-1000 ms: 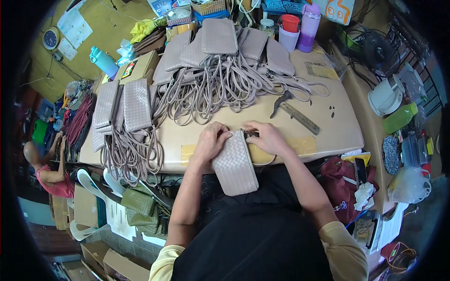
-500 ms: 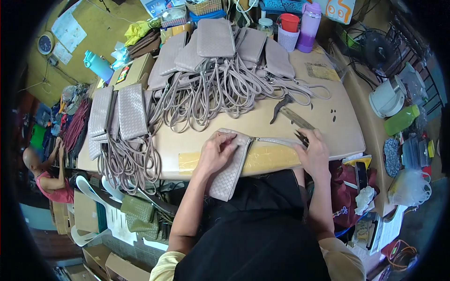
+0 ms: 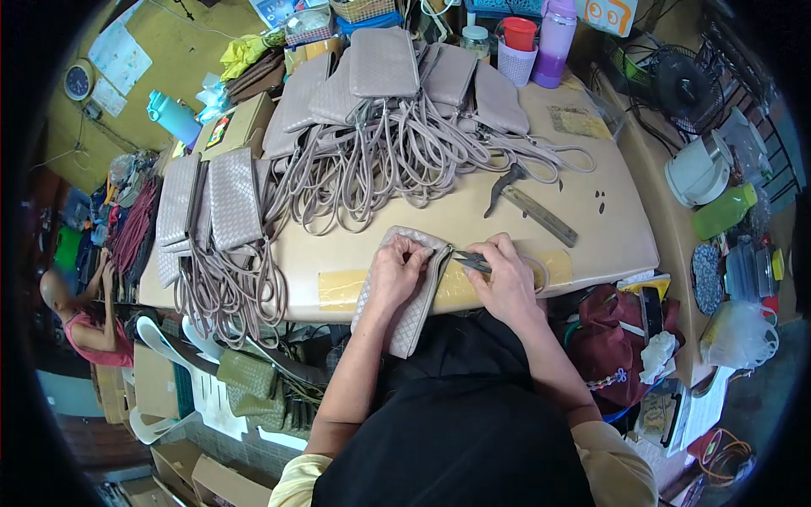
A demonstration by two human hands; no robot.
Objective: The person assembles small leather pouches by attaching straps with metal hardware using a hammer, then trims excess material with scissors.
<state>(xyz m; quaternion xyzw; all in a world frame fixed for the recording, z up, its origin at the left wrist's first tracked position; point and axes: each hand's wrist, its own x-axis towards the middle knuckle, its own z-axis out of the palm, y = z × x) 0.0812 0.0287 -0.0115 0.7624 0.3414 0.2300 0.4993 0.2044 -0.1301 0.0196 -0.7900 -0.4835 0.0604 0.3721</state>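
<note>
My left hand pinches the upper edge of a taupe woven-pattern zip pouch, which slants over the table's near edge. Dark pointed thread snips are in my right hand, their tips close to the pouch's top corner and zipper end. Whether the blades touch anything there is too small to tell. From beneath my right hand a thin wrist strap curves out to the right. Both hands are over a strip of yellowish tape on the padded tabletop.
Beyond my hands lies a hammer. Similar pouches with looped straps are heaped at the back, and more pouches lie at the left. A purple bottle stands behind. Another person is at far left.
My right hand has moved left with the snips, from the outstretched strap to the pouch's top corner. The strap now bends in a loop, and the hammer's handle shows fully.
</note>
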